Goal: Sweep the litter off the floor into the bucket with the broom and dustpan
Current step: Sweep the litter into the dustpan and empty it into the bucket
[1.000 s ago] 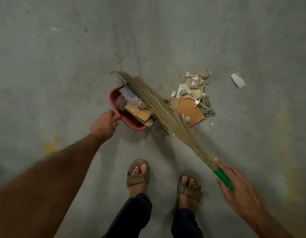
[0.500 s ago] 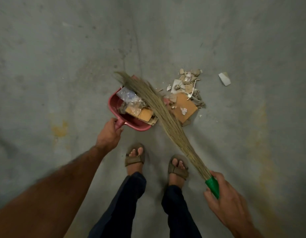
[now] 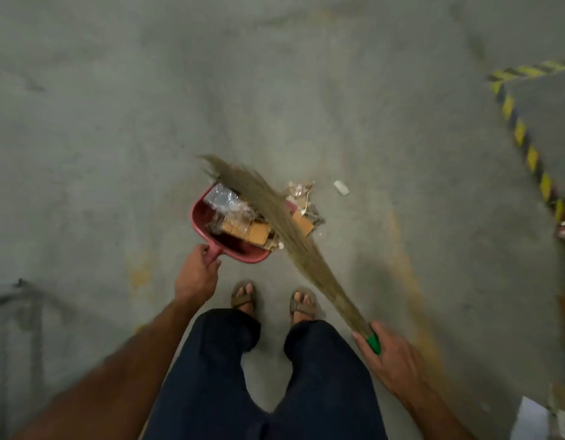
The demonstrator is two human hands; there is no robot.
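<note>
A red dustpan (image 3: 201,217) sits on the concrete floor, filled with cardboard scraps and clear plastic (image 3: 239,222). My left hand (image 3: 197,274) grips its handle. My right hand (image 3: 392,360) holds the green grip of a grass broom (image 3: 287,223), whose bristles lie across the dustpan's open side and reach up to the left. Just right of the broom lies a small litter pile (image 3: 303,198) of paper and cardboard bits. A single white scrap (image 3: 341,187) lies farther right. No bucket is in view.
My two sandalled feet (image 3: 243,296) stand just behind the dustpan. A raised block edged with yellow-black hazard stripes (image 3: 525,144) fills the upper right. A grey metal frame (image 3: 17,300) stands at the lower left. Blurred objects sit at the right edge.
The view has risen and pulled back from the floor. The broom has swept left over the pile, pushing more cardboard against the dustpan. Hazard-striped block and metal frame have come into view.
</note>
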